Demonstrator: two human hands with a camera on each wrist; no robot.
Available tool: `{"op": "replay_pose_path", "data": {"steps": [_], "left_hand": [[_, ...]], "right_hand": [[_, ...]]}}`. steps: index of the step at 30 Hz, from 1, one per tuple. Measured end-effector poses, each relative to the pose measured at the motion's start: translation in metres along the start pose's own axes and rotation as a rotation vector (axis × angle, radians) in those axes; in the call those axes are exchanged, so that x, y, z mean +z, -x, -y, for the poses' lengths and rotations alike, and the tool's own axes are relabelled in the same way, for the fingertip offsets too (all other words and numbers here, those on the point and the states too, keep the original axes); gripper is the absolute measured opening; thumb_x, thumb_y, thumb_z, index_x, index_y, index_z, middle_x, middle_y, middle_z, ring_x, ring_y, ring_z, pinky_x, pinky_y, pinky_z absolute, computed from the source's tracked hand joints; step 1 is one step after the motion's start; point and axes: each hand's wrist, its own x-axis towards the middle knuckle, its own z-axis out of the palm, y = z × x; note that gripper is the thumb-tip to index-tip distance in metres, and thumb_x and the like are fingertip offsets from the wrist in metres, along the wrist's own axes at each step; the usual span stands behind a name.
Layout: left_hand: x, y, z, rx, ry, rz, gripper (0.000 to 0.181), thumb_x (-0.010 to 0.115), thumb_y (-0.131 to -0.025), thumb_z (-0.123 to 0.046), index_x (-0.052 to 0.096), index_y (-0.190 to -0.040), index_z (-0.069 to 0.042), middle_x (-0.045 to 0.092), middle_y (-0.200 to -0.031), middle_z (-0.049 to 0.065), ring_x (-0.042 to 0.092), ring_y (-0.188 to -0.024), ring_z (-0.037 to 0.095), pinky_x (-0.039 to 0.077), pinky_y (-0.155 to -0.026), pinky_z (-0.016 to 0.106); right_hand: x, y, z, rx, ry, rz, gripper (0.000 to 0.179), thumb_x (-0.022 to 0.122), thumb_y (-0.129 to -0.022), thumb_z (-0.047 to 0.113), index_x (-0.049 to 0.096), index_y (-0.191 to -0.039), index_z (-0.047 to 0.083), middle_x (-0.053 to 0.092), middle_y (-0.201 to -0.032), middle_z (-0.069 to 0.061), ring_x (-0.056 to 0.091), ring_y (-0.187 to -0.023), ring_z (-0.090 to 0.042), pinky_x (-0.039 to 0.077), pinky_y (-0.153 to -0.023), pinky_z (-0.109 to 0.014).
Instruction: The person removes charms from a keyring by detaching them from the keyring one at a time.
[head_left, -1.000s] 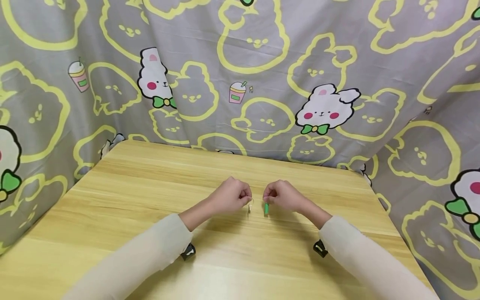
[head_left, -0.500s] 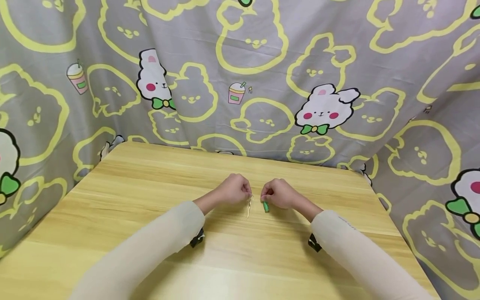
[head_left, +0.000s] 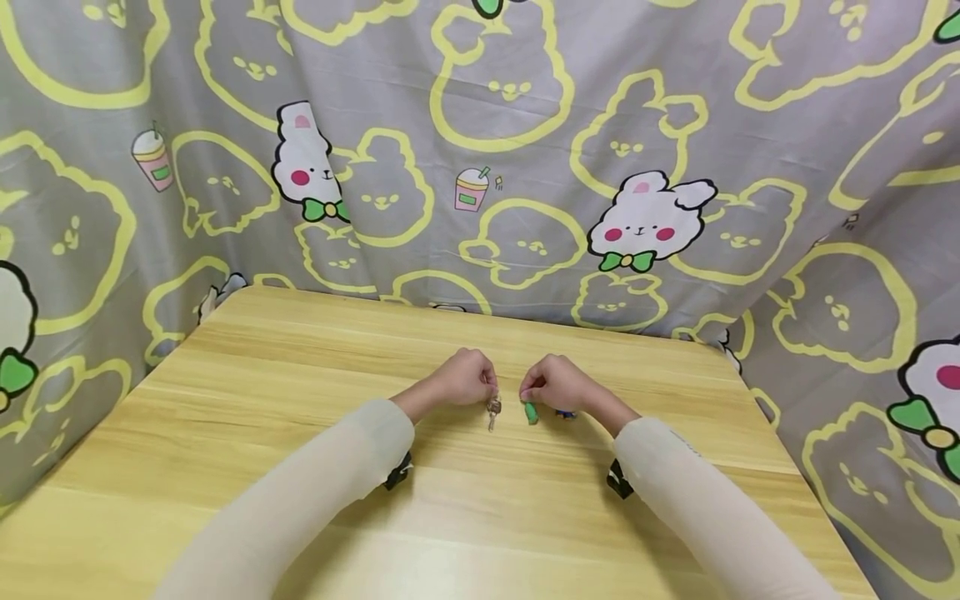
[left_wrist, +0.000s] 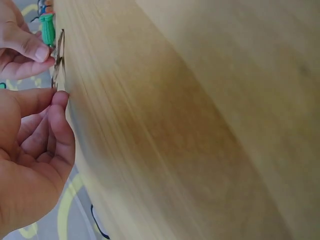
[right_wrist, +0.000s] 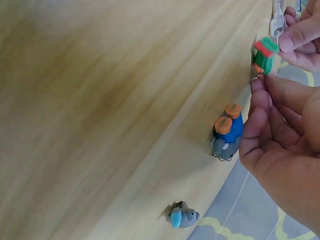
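My left hand [head_left: 468, 377] pinches a small metal keychain [head_left: 492, 408] between thumb and fingertips, and it dangles just above the table. Facing it, a short gap away, my right hand [head_left: 558, 383] pinches a small green charm [head_left: 530, 412] at its upper end. In the right wrist view the charm [right_wrist: 265, 54] shows red and orange parts, and the keychain [right_wrist: 277, 25] looks silvery; its exact shape is unclear. By my right hand lies a grey figurine in blue with orange feet [right_wrist: 227, 132]. A smaller grey and light-blue figurine [right_wrist: 182, 216] is farther off.
Both hands are over the far middle part of a wooden table [head_left: 450, 500]. A grey curtain [head_left: 420, 108] with yellow outlines and white rabbits hangs behind it and along both sides. Black wrist cameras [head_left: 397, 473] sit under the sleeves.
The metal keychain has turned and now shows a wider brownish face. The green charm has tilted slightly. My right hand has shifted a little left, and a blue thing has come into view under that wrist.
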Motion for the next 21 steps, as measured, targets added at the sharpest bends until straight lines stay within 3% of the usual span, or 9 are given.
{"op": "replay_pose_path", "data": {"steps": [7,15,18,21], "left_hand": [[0.001,-0.001,0.002,-0.022,-0.055,0.002,0.015,0.078,-0.091,-0.014,0.074,-0.076,-0.013,0.066,-0.068,-0.007,0.055,-0.062,0.008,0.046,-0.064,0.022],[0.0,0.006,0.009,-0.021,-0.025,-0.021,0.012,0.075,-0.092,-0.013,0.075,-0.081,-0.011,0.067,-0.073,-0.005,0.056,-0.064,0.009,0.047,-0.065,0.025],[0.003,0.015,0.012,-0.008,-0.005,-0.032,0.012,0.072,-0.095,-0.012,0.076,-0.084,-0.009,0.067,-0.074,-0.005,0.055,-0.063,0.009,0.047,-0.063,0.025],[0.006,0.028,0.017,-0.007,0.011,-0.027,0.013,0.07,-0.097,-0.011,0.076,-0.086,-0.007,0.067,-0.074,-0.003,0.054,-0.061,0.009,0.048,-0.061,0.026]], "right_hand": [[-0.002,-0.001,-0.003,0.028,-0.002,0.003,0.01,0.073,-0.096,0.011,0.08,-0.088,0.009,0.075,-0.084,0.004,0.059,-0.07,-0.008,0.049,-0.067,-0.027],[-0.003,0.007,-0.003,0.048,-0.022,-0.053,0.013,0.067,-0.1,0.011,0.078,-0.095,0.007,0.074,-0.087,0.002,0.062,-0.075,-0.009,0.053,-0.071,-0.032],[0.001,0.02,-0.004,0.047,0.035,-0.086,0.015,0.064,-0.102,0.014,0.077,-0.101,0.006,0.072,-0.085,0.001,0.06,-0.07,-0.009,0.052,-0.067,-0.032],[0.006,0.035,-0.005,0.025,0.163,-0.126,0.019,0.063,-0.104,0.02,0.074,-0.108,0.005,0.07,-0.087,-0.001,0.062,-0.071,-0.012,0.054,-0.067,-0.034]]}}
